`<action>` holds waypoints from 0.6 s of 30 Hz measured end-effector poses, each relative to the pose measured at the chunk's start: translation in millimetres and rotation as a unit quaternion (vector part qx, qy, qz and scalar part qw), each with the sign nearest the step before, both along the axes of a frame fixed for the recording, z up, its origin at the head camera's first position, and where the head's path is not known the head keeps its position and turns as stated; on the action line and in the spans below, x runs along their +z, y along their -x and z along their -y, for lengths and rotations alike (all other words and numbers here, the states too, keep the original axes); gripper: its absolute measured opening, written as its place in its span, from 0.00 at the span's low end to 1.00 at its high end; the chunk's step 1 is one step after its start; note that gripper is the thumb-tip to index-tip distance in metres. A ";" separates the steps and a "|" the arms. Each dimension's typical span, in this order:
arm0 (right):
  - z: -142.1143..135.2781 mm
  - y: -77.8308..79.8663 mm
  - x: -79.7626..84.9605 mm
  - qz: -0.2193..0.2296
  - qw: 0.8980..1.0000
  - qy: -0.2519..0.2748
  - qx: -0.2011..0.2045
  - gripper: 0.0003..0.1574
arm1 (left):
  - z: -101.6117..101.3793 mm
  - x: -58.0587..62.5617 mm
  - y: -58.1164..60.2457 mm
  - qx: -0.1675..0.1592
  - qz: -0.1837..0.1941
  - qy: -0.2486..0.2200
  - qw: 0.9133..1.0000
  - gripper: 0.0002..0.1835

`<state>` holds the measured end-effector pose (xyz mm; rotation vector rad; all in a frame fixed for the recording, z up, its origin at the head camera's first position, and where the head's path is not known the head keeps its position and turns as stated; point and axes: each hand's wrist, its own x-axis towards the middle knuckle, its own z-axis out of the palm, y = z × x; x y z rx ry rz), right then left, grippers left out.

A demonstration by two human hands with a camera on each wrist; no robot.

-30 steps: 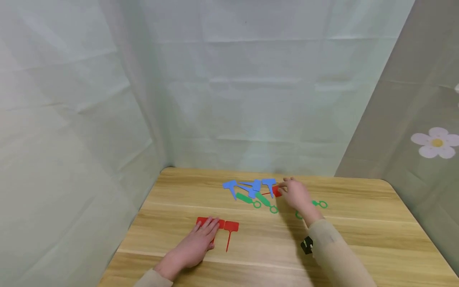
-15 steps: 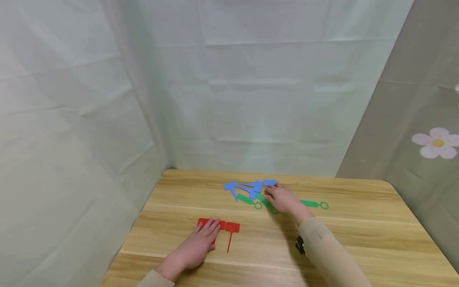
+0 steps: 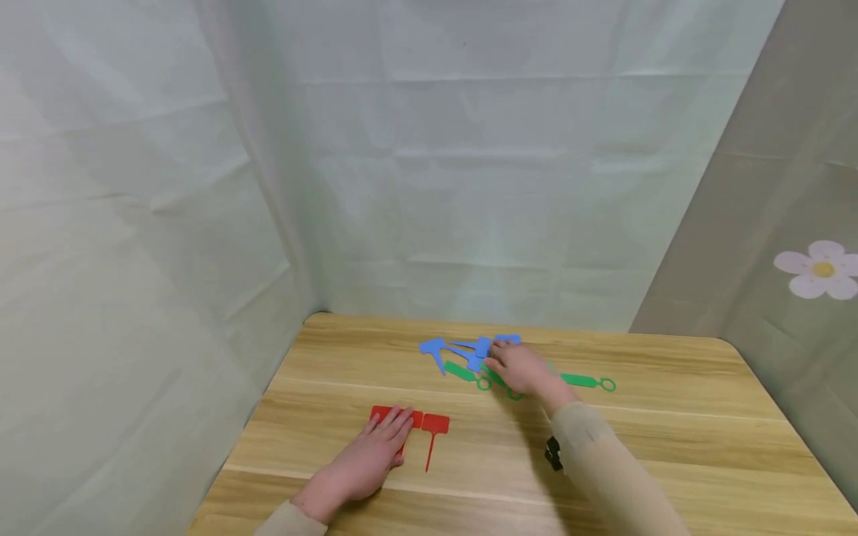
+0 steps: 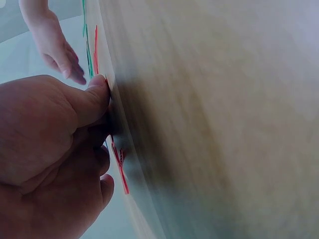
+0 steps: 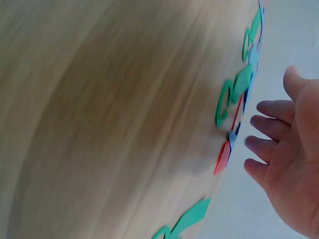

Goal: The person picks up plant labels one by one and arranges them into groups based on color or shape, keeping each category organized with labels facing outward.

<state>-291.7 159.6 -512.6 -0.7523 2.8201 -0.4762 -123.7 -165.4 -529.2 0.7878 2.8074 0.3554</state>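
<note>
My left hand [image 3: 369, 458] rests on red T-shaped plant labels [image 3: 380, 412], fingers extended, partly covering them. Right beside its fingertips lies another red plant label [image 3: 436, 424], stem toward me. My right hand [image 3: 526, 371] hovers over the far group of labels with loosely spread fingers and nothing in its grasp, as the right wrist view shows. Below it are blue T-shaped labels [image 3: 482, 346] and a green ring-ended label [image 3: 494, 376]. A red label [image 5: 222, 157] lies among them in the right wrist view; in the head view my right hand hides it.
Another blue label [image 3: 433, 346] and a green ring label [image 3: 459, 371] lie left of my right hand; a further green label [image 3: 579, 380] lies to its right. A small black object [image 3: 553, 454] shows by the right cuff. Pale curtains [image 3: 469, 186] enclose the wooden table [image 3: 670, 424].
My right hand has moved left from the far red label, where its fingertips were, to over the blue and green labels. The left hand has stayed on the red labels.
</note>
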 end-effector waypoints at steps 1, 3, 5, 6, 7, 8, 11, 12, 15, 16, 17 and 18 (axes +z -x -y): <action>1.2 0.1 -0.6 0.001 1.000 -0.003 0.003 0.36 | -0.4 -0.6 0.4 0.000 0.000 0.000 1.000 0.33; 2.6 0.5 -2.1 0.008 1.000 -0.010 0.000 0.36 | -1.4 -2.1 1.4 -0.001 -0.001 -0.001 1.000 0.33; 1.5 1.0 -2.9 0.014 1.000 -0.011 -0.009 0.36 | -1.8 -6.2 2.5 -0.005 -0.006 -0.003 1.000 0.33; 0.2 1.5 -3.3 0.015 1.000 -0.011 -0.013 0.36 | -1.7 -9.7 3.3 -0.007 -0.012 -0.002 1.000 0.33; -1.5 2.2 -3.6 0.016 1.000 -0.008 -0.016 0.36 | -1.0 -13.9 4.1 -0.011 -0.023 -0.002 1.000 0.33; -3.6 3.4 -4.0 0.015 1.000 -0.006 -0.018 0.36 | -0.7 -16.6 4.5 -0.014 -0.031 -0.003 0.999 0.33; -13.0 7.6 -4.6 0.009 1.000 0.000 -0.023 0.35 | -2.0 -20.0 4.8 -0.017 -0.045 -0.004 0.999 0.33; -16.5 9.0 -5.1 0.006 1.000 0.003 -0.024 0.34 | -2.6 -20.3 4.8 -0.018 -0.048 -0.004 0.999 0.33; -28.9 11.1 -5.2 0.000 0.999 0.014 -0.035 0.33 | -6.8 -13.2 4.0 -0.014 -0.029 -0.010 0.999 0.33; -33.5 11.3 -4.8 0.000 0.999 0.020 -0.040 0.33 | -7.8 -11.8 3.8 -0.013 -0.023 -0.014 1.000 0.33; -38.2 11.1 -4.8 -0.001 0.999 0.025 -0.045 0.33 | -8.5 -11.0 3.7 -0.013 -0.020 -0.014 1.000 0.33; -42.5 10.6 -4.9 0.000 0.998 0.030 -0.052 0.34 | -8.9 -11.0 3.7 -0.013 -0.019 -0.013 1.000 0.33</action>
